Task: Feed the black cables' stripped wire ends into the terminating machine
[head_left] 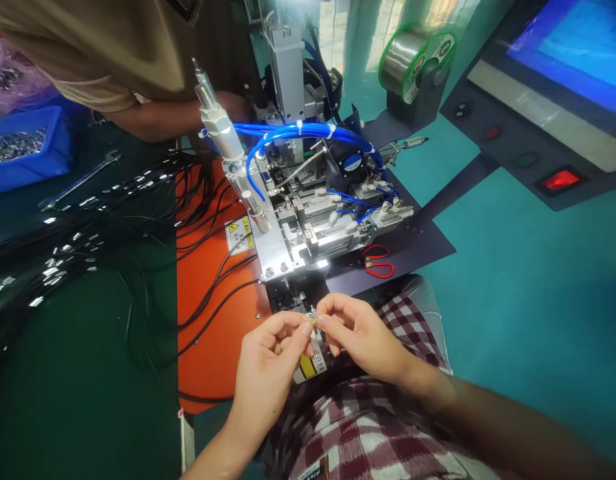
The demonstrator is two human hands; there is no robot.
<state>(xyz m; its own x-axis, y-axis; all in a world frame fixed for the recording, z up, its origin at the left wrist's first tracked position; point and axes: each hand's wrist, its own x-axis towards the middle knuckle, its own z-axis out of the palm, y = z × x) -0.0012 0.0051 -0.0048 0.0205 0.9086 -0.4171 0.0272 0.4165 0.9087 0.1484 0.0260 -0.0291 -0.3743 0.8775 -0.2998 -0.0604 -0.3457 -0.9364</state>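
My left hand (271, 360) and my right hand (361, 333) meet at the front of a soldering machine (323, 227), fingertips almost touching. Both are closed in a pinch on thin coloured wires (315, 322), of which only small green, yellowish and reddish bits show between the fingers. Just beyond my fingers is a dark metal fixture (288, 293) on the machine's front. Below them, a yellow and white label (313, 363) is partly covered by my left hand. A black cable (208, 398) runs over the orange base toward my left wrist; its end is hidden.
Black cables (78, 233) with shiny ends lie left, near a wrench (81, 181) and a blue bin (28, 150) of metal parts. Red-handled snips (379, 261) lie right of the machine. A solder spool (415, 60) and control panel (538, 113) stand beyond. Another person's arm (163, 120) reaches behind.
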